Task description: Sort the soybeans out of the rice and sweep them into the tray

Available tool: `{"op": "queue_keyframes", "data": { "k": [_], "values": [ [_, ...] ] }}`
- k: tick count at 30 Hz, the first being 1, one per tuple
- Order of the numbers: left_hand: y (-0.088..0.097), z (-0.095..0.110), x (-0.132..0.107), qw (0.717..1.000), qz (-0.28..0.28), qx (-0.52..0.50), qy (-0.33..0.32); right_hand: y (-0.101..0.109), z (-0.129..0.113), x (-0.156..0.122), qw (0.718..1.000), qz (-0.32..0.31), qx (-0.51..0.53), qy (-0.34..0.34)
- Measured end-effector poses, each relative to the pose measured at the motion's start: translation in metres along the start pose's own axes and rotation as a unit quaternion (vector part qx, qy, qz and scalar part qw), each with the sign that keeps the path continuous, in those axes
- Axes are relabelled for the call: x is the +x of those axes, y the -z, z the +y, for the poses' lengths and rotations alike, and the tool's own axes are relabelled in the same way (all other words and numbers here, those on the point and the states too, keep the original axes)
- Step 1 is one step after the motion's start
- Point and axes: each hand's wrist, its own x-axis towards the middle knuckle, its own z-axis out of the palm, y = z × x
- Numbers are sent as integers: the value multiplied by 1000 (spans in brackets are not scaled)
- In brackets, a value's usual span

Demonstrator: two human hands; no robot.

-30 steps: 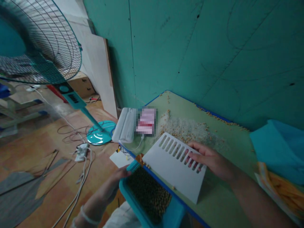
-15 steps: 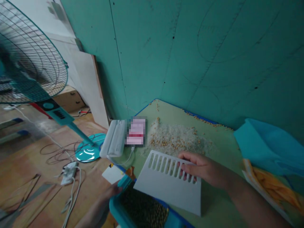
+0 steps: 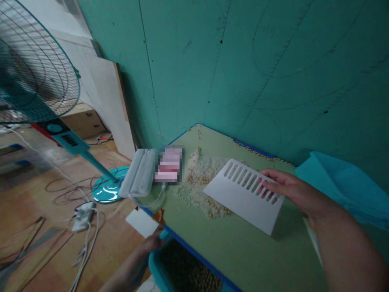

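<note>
My right hand [image 3: 282, 185] grips a white slotted plastic panel [image 3: 243, 198] by its slotted edge, fingers through or behind the slots. The panel is tilted above the table, over the right side of a spread heap of whitish grains [image 3: 200, 166] mixed with yellow, bean-like kernels [image 3: 209, 178]. My left hand [image 3: 153, 243] closes on the rim of a teal tub [image 3: 156, 267] at the table's front edge. Many kernels lie inside the tub, partly in shadow and cut off by the frame.
A pixelated phone [image 3: 169, 165] with a white cable lies beside a white case [image 3: 139, 172] on the green table [image 3: 255, 251]. Teal cloth or bag [image 3: 340, 186] sits at the right. A standing fan [image 3: 73, 142] and power strip [image 3: 83, 217] are at the left, with the green wall [image 3: 188, 73] behind.
My right hand has moved the slotted panel up and right, from above the tub to over the grains. Some grains and kernels now lie nearer the table's front. My left hand stays at the tub.
</note>
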Motion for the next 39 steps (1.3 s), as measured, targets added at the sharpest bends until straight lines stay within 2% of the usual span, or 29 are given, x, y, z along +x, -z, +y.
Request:
{"op": "queue_keyframes", "data": {
  "k": [3, 8, 17, 20, 24, 29, 33, 35, 39],
  "values": [
    [-3, -2, 3, 1000, 8, 15, 0, 6, 5, 4, 1000, 0, 7, -17],
    [-6, -5, 0, 999, 16, 35, -6, 2, 7, 11, 1000, -22, -19, -8],
    [19, 6, -12, 995, 13, 93, 19, -3, 13, 18, 999, -49, -19, -5],
    [20, 7, -14, 996, 5, 85, 23, -5, 13, 19, 999, -48, -25, -6],
    [17, 4, -5, 998, 1, 56, 8, -7, 13, 21, 997, -66, -33, -6],
    [-1, 6, -5, 1000, -11, 4, 4, -9, 13, 23, 996, -82, -27, 2],
    [-34, 24, -27, 997, -21, -72, 21, -12, 12, 22, 997, -77, -11, 0],
    [-48, 35, -36, 993, -4, -112, 25, -14, 12, 22, 997, -81, -1, -6],
    [-58, 45, -43, 991, 12, -130, 26, -16, 12, 23, 996, -83, 0, -7]
  ]
}}
